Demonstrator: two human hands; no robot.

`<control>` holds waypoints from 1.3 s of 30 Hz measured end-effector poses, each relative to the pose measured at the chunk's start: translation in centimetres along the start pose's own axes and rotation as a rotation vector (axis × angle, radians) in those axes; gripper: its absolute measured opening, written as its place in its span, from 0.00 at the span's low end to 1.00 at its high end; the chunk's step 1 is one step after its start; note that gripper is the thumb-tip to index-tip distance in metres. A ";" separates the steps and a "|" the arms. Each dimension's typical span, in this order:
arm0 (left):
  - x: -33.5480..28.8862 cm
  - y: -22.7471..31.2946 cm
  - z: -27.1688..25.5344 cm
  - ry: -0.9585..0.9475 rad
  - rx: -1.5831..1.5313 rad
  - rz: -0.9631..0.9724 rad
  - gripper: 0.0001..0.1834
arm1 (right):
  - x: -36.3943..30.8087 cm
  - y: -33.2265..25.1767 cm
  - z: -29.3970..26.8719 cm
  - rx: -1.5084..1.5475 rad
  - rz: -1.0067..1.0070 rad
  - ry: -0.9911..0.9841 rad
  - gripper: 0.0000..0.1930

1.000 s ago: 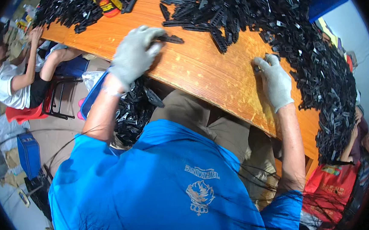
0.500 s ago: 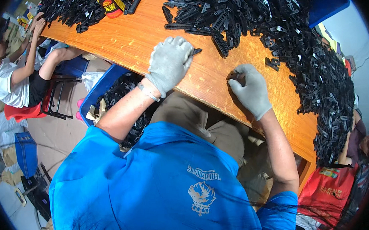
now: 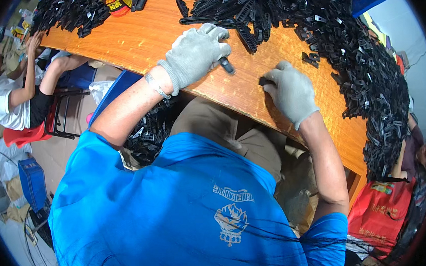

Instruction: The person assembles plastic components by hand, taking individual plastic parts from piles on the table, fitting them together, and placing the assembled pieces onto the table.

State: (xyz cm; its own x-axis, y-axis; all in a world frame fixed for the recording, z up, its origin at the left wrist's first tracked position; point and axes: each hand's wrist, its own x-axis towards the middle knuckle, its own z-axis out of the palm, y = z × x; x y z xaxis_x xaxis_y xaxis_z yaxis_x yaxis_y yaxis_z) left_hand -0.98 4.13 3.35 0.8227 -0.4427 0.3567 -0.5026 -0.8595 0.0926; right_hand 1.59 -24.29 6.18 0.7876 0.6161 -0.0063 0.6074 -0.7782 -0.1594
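My left hand (image 3: 198, 51), in a grey knit glove, is over the wooden table with its fingers curled. Its thumb and fingertips grip a small black plastic part (image 3: 226, 66), which sticks out toward my body. My right hand (image 3: 292, 92), gloved the same way, hovers by the table's near edge. A dark piece (image 3: 264, 81) shows between its thumb and index finger, mostly hidden by the glove. Beyond both hands lies a large heap of black plastic clip-like parts (image 3: 283, 4). A few loose black parts (image 3: 310, 58) rest on the wood close to my right hand.
The heap runs down the table's right side (image 3: 384, 106). Another pile (image 3: 64, 15) and a red-and-yellow bottle (image 3: 115, 2) stand far left. A blue bin (image 3: 114, 93) of black parts is below the edge by my left arm. A seated person (image 3: 10, 100) works at left.
My left hand has turned, and the black part in it now points toward me instead of to the right. The right hand has tipped slightly, exposing more of its dark piece.
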 end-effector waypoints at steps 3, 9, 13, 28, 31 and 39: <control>-0.7 0.7 0.6 -0.035 -0.145 -0.093 0.11 | 0.8 -0.9 0.8 0.218 -0.008 0.104 0.08; -2.2 -0.1 3.4 0.157 -0.372 -0.178 0.09 | 3.1 -2.4 4.1 0.404 -0.043 0.272 0.09; -2.2 -0.8 3.7 0.125 -0.359 -0.184 0.09 | 4.4 -2.1 4.8 0.400 -0.074 0.313 0.10; -7.2 -4.1 -5.3 -0.289 -0.379 -0.202 0.10 | 2.7 -1.7 4.8 0.349 -0.265 0.150 0.09; -6.3 -4.0 -7.8 -0.247 -0.261 -0.318 0.17 | 1.1 3.5 3.1 0.274 -0.102 0.343 0.09; 5.1 0.2 2.3 0.075 -0.042 -0.060 0.20 | 1.9 13.1 1.5 -0.051 0.059 0.449 0.14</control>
State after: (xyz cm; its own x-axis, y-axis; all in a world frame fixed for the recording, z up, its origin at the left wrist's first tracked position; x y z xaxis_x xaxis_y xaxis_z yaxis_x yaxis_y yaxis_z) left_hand 3.67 1.10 3.05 0.8300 -0.3691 0.4182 -0.4652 -0.8717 0.1538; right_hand 10.93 -33.14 2.64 0.7812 0.4652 0.4163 0.5553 -0.8225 -0.1231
